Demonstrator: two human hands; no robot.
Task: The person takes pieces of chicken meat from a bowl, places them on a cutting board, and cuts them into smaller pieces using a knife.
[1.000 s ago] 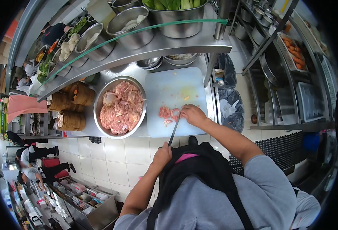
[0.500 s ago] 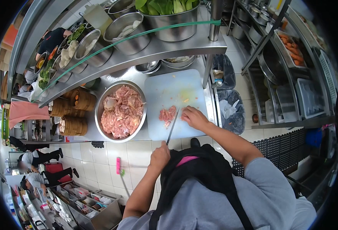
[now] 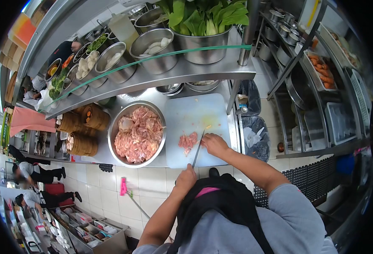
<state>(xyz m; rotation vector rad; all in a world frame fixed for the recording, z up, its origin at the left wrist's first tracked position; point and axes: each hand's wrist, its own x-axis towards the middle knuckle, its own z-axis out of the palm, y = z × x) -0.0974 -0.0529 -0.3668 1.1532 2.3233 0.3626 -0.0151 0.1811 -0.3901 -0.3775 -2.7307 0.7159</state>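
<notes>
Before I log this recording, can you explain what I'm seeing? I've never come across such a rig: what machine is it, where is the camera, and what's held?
There is no machine: these are a person's two bare hands. One camera, worn on the person's head, takes every picture, looking forward and down. On the metal counter lies a pale cutting board with small pieces of raw meat; to its left stands a metal bowl full of raw meat. The left hand holds a knife, its blade reaching over the board. The right hand is at the board, near the blade's tip; whether it holds anything I cannot tell.
</notes>
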